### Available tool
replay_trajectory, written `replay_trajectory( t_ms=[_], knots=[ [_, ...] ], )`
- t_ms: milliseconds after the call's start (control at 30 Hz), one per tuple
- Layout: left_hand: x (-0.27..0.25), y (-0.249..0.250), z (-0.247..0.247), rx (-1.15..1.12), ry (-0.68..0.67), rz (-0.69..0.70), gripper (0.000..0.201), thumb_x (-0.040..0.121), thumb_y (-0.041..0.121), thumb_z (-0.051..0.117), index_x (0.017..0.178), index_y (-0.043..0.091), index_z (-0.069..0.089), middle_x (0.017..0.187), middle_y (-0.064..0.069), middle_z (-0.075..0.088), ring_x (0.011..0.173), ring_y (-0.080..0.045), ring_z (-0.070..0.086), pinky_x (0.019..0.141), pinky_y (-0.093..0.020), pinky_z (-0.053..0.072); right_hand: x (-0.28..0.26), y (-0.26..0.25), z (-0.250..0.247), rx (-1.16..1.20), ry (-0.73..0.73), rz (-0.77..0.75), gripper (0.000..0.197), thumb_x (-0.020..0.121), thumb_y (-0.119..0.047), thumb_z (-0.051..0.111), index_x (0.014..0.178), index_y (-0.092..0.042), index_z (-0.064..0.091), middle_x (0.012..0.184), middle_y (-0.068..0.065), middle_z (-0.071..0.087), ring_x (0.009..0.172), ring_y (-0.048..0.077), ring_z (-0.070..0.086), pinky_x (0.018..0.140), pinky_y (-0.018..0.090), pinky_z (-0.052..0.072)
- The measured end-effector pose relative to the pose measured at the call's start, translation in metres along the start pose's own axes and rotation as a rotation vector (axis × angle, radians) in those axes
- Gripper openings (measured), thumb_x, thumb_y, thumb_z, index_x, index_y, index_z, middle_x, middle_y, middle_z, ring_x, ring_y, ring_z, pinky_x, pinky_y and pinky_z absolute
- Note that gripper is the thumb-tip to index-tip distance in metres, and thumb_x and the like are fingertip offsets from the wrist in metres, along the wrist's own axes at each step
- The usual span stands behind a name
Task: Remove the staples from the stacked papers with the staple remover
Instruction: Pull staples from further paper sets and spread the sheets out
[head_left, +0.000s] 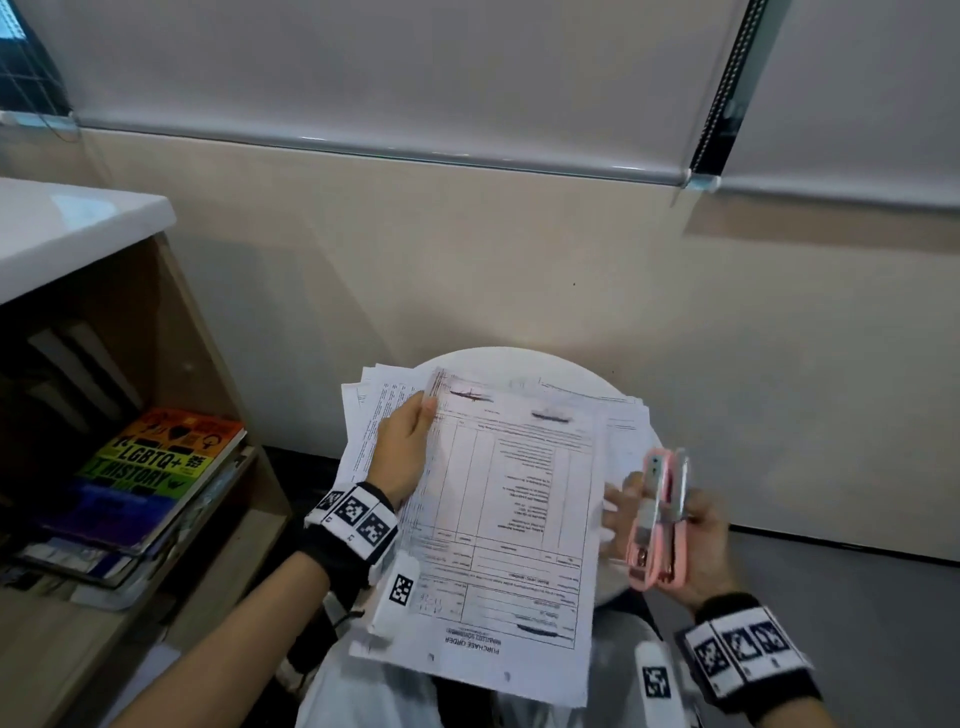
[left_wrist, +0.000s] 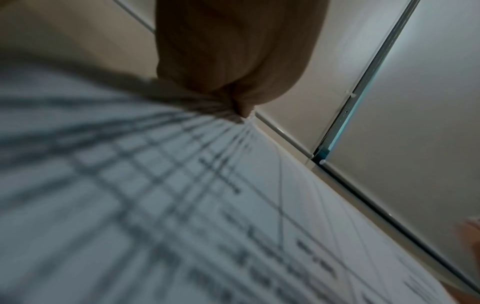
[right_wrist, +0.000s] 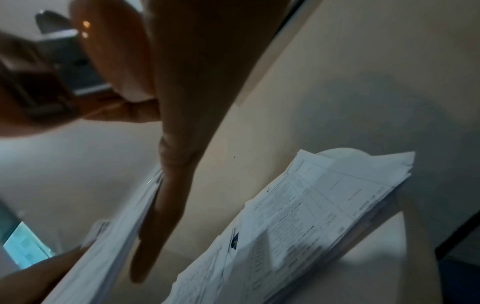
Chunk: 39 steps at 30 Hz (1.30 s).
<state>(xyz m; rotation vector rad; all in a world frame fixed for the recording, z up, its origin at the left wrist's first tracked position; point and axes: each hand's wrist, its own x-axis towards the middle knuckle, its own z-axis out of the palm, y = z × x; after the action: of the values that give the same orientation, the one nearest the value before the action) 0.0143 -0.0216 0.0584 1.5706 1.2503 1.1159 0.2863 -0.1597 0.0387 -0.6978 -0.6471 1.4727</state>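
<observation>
My left hand grips the left edge of a stapled purchase-order set, thumb on top, and holds it lifted and tilted over my lap. The left wrist view has that thumb pressing the printed sheet. My right hand grips a pink staple remover upright beside the set's right edge, with some fingers stretched toward the paper. In the right wrist view a finger reaches to the held set. The paper stack lies on a round white table.
A wooden shelf with a white top stands at the left, holding a rainbow-covered book on other books. A beige wall rises just behind the table, with roller blinds above. Grey floor lies at the right.
</observation>
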Motion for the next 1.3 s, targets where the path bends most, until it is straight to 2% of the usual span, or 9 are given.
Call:
replay_trajectory(
  t_ms=[133,333,500,667,767,833,900,1033,1300],
  knots=[
    [0.009,-0.014,0.019,0.176,0.103,-0.022,0.042,0.102,0.031,0.034,0.087,-0.002,0.055,0.088,-0.02,0.065,0.076,-0.024,0.054,0.074,-0.039,0.045,-0.001,-0.001,0.021,-0.136,-0.032,0.236,0.051,0.062,-0.023,0.067,0.104,0.006,0.068,0.104,0.026,0.067,0.089,0.033,0.067,0.074,0.041,0.057],
    [0.027,-0.033,0.027,0.079,-0.002,-0.181,0.02,0.098,0.026,0.047,0.103,0.007,0.052,0.097,-0.008,0.058,0.089,-0.024,0.054,0.068,-0.03,0.044,0.046,-0.017,-0.007,-0.443,0.385,0.282,0.071,0.056,-0.031,0.064,0.12,0.001,0.058,0.11,0.026,0.061,0.085,0.035,0.056,0.077,0.045,0.049],
    [0.038,-0.088,-0.015,0.674,0.106,-0.496,0.063,0.083,0.038,0.066,0.128,0.0,0.043,0.133,-0.019,0.035,0.124,-0.037,0.033,0.101,-0.048,0.036,0.092,-0.025,-0.039,-0.609,0.68,0.293,0.013,0.083,-0.017,0.051,0.088,-0.005,0.056,0.074,0.013,0.054,0.061,0.025,0.05,0.057,0.028,0.042],
    [0.033,-0.109,-0.022,0.853,0.092,-0.56,0.071,0.078,0.045,0.07,0.124,-0.002,0.042,0.132,-0.019,0.031,0.125,-0.036,0.032,0.099,-0.048,0.038,0.114,-0.002,-0.054,-0.833,0.75,0.388,0.028,0.084,-0.022,0.059,0.101,0.0,0.061,0.087,0.016,0.06,0.074,0.029,0.057,0.054,0.029,0.048],
    [0.035,-0.111,-0.02,0.864,0.099,-0.559,0.07,0.078,0.042,0.072,0.123,-0.002,0.042,0.131,-0.02,0.033,0.123,-0.036,0.035,0.098,-0.047,0.041,0.12,0.013,-0.058,-1.227,0.788,0.381,0.049,0.082,-0.042,0.064,0.11,-0.002,0.06,0.134,0.01,0.036,0.12,0.034,0.037,0.068,0.041,0.051],
    [0.039,-0.11,-0.022,0.823,0.087,-0.594,0.072,0.077,0.039,0.074,0.125,-0.003,0.041,0.133,-0.021,0.033,0.123,-0.038,0.035,0.099,-0.048,0.04,0.117,0.017,-0.052,-1.489,0.73,0.307,0.037,0.081,-0.047,0.062,0.088,-0.011,0.066,0.14,0.002,0.022,0.128,0.03,0.02,0.102,0.053,0.033],
    [0.043,-0.109,-0.025,0.787,0.059,-0.629,0.076,0.075,0.038,0.076,0.126,-0.003,0.04,0.134,-0.022,0.032,0.126,-0.039,0.033,0.102,-0.05,0.037,0.111,0.021,-0.043,-1.566,0.69,0.163,0.038,0.078,-0.048,0.061,0.082,-0.011,0.065,0.128,0.005,0.031,0.121,0.03,0.029,0.104,0.051,0.029],
    [0.048,-0.107,-0.027,0.747,0.072,-0.621,0.081,0.069,0.033,0.082,0.126,-0.003,0.037,0.134,-0.022,0.032,0.125,-0.041,0.037,0.1,-0.051,0.038,0.096,0.035,-0.017,-0.981,0.533,0.279,0.02,0.092,-0.021,0.055,0.093,-0.002,0.052,0.08,0.011,0.052,0.066,0.025,0.054,0.055,0.028,0.046],
    [0.044,-0.113,-0.031,0.713,0.131,-0.635,0.082,0.069,0.039,0.08,0.125,-0.001,0.037,0.134,-0.02,0.035,0.127,-0.039,0.036,0.103,-0.053,0.036,0.098,0.062,-0.039,-0.718,0.596,0.433,0.021,0.091,-0.02,0.052,0.102,-0.003,0.05,0.086,0.016,0.056,0.08,0.032,0.054,0.069,0.04,0.047]
  ],
)
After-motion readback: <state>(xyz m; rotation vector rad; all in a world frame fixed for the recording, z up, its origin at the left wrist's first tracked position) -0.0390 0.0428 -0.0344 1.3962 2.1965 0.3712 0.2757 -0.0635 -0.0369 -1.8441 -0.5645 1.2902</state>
